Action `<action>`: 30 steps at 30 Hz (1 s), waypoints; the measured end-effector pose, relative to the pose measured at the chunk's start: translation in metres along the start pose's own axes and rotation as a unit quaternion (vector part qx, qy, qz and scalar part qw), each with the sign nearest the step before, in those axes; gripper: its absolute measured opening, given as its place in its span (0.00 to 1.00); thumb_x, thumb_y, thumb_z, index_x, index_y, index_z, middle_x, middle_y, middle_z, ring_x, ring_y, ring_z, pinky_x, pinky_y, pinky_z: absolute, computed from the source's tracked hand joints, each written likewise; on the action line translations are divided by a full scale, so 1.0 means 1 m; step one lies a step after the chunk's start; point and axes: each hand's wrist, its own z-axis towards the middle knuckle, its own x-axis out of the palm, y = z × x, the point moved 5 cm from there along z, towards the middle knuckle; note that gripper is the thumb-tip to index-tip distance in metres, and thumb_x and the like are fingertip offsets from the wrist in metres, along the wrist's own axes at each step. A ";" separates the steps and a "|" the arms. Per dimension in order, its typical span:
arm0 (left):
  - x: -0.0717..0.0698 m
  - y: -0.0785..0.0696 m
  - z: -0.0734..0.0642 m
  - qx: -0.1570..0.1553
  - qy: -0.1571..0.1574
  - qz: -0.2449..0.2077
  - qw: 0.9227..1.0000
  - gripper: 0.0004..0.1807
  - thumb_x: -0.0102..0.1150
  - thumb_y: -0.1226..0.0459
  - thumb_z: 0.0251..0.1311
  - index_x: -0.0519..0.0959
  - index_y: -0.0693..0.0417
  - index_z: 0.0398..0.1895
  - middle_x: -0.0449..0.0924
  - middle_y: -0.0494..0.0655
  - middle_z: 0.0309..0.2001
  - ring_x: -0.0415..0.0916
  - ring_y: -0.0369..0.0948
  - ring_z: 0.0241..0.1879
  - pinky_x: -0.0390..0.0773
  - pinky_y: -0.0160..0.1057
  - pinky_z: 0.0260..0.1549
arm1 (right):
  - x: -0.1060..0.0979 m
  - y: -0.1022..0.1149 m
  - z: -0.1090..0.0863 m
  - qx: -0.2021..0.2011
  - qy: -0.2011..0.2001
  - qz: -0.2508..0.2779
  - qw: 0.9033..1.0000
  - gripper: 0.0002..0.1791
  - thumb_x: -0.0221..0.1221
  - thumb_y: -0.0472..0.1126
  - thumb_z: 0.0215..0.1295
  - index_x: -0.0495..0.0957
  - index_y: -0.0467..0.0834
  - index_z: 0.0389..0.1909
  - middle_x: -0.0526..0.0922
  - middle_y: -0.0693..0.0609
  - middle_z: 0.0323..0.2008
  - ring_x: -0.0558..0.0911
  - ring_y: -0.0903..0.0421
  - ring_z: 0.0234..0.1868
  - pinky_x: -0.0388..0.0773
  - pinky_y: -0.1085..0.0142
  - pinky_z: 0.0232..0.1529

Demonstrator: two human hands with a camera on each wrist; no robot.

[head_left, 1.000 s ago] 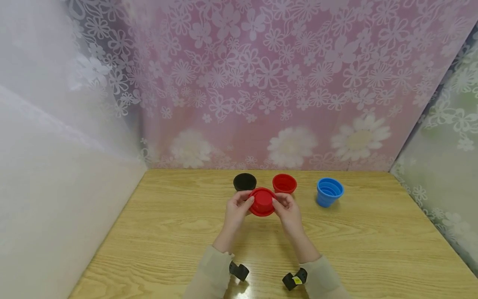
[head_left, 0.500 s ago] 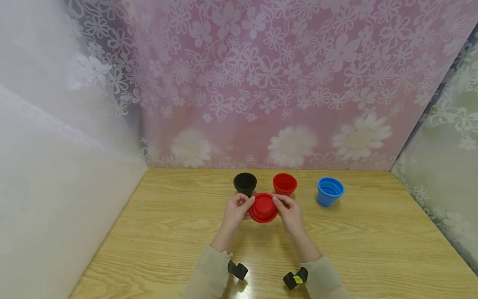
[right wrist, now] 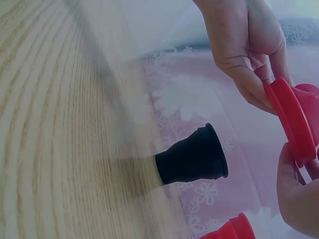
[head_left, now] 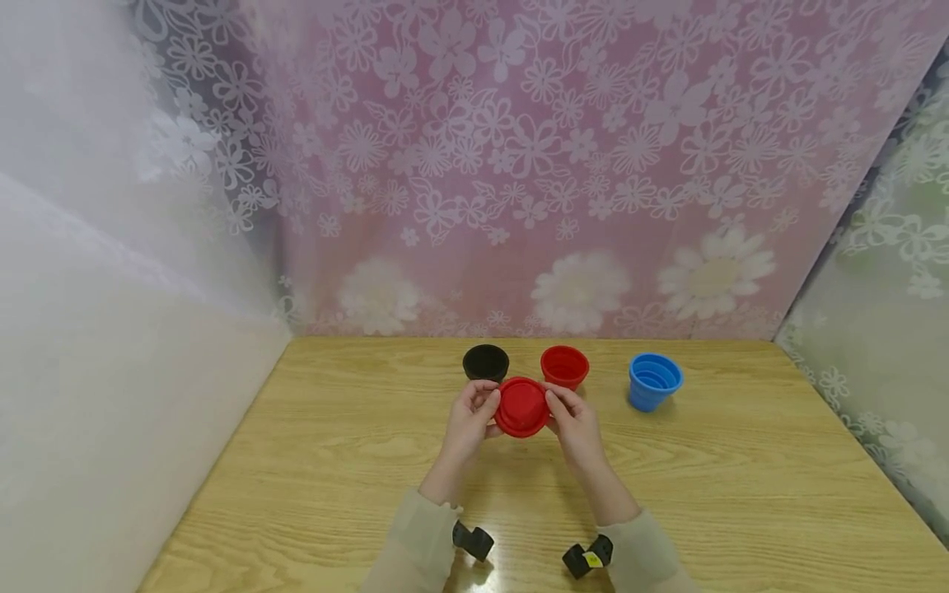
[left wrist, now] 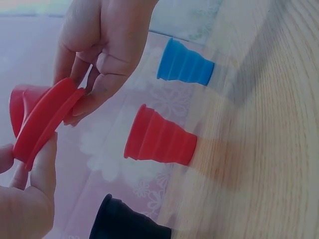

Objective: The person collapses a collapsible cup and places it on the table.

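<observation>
Between my hands, raised off the table, is a red collapsible cup (head_left: 522, 407), partly folded, its base side turned toward the head camera. My left hand (head_left: 465, 420) pinches its rim on the left, thumb on the near face. On the opposite side my right hand (head_left: 575, 424) pinches the rim the same way. In the left wrist view the held cup (left wrist: 42, 122) shows edge-on, its base part bulging out past the rim. Behind the hands stand a black collapsible cup (head_left: 486, 362) and a second red cup (head_left: 565, 366), both extended and upright.
To the right stands an extended blue collapsible cup (head_left: 654, 382). All the standing cups are on a wood-grain table (head_left: 334, 478). A pink flowered curtain (head_left: 460, 206) hangs behind the table, with pale sheets on both sides.
The held cup has tilted and shifted slightly between the hands, and its base part looks more slanted and less raised than a second ago. Both hands kept their pinch; the standing cups stayed put.
</observation>
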 end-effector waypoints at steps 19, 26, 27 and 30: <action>0.000 0.009 0.004 0.049 0.009 -0.048 0.998 0.20 0.43 0.64 0.65 0.64 0.61 0.58 0.67 0.52 0.47 0.70 0.45 0.46 0.76 0.45 0.36 | 0.005 -0.003 -0.007 -0.001 0.051 0.001 0.999 0.23 0.52 0.27 0.58 0.63 0.32 0.56 0.70 0.39 0.45 0.78 0.56 0.39 0.75 0.63 0.42; -0.006 0.007 0.005 0.025 -0.032 -0.052 0.998 0.16 0.49 0.63 0.62 0.67 0.65 0.49 0.71 0.50 0.42 0.74 0.41 0.38 0.79 0.38 0.29 | 0.001 -0.004 -0.004 -0.008 0.034 -0.011 0.999 0.19 0.53 0.27 0.58 0.65 0.30 0.52 0.74 0.47 0.42 0.77 0.57 0.40 0.75 0.63 0.43; -0.007 0.006 0.005 0.024 -0.037 -0.053 0.998 0.15 0.49 0.64 0.62 0.68 0.66 0.47 0.72 0.50 0.40 0.74 0.40 0.37 0.79 0.38 0.28 | 0.001 -0.004 -0.003 -0.009 0.028 -0.014 0.999 0.18 0.53 0.27 0.58 0.65 0.29 0.51 0.74 0.48 0.41 0.77 0.57 0.39 0.75 0.63 0.43; -0.010 0.006 0.006 0.024 -0.046 -0.047 0.998 0.12 0.51 0.65 0.60 0.69 0.65 0.42 0.72 0.49 0.37 0.74 0.39 0.34 0.79 0.37 0.26 | 0.000 -0.003 -0.002 -0.010 0.009 -0.013 1.000 0.16 0.53 0.27 0.58 0.67 0.28 0.48 0.76 0.50 0.39 0.77 0.58 0.38 0.75 0.65 0.42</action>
